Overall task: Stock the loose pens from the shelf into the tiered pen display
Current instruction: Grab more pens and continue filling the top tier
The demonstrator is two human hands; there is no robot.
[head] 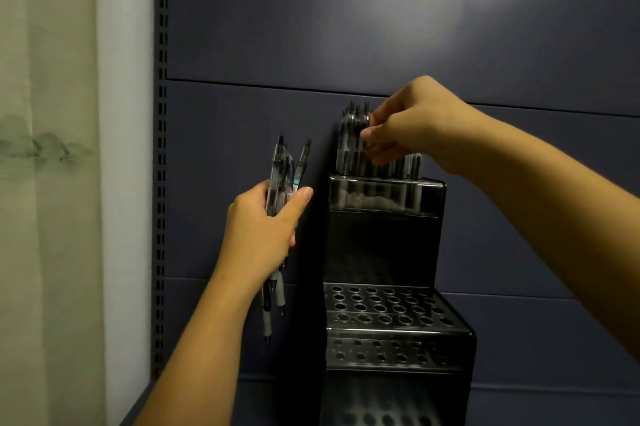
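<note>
1. My left hand (261, 228) grips spare pens (282, 176) beside the tiered pen display (384, 245).
2. My right hand (405, 128) pinches a pen (356, 129) into the top tier.
3. Risk: missing the hole, toppling neighbours; the loose bundle may slip.

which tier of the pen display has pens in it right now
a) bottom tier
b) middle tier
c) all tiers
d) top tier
d: pens stand only in the top tier of the tiered pen display, where the right hand pinches them; the holes in the tiers below are empty.
</note>
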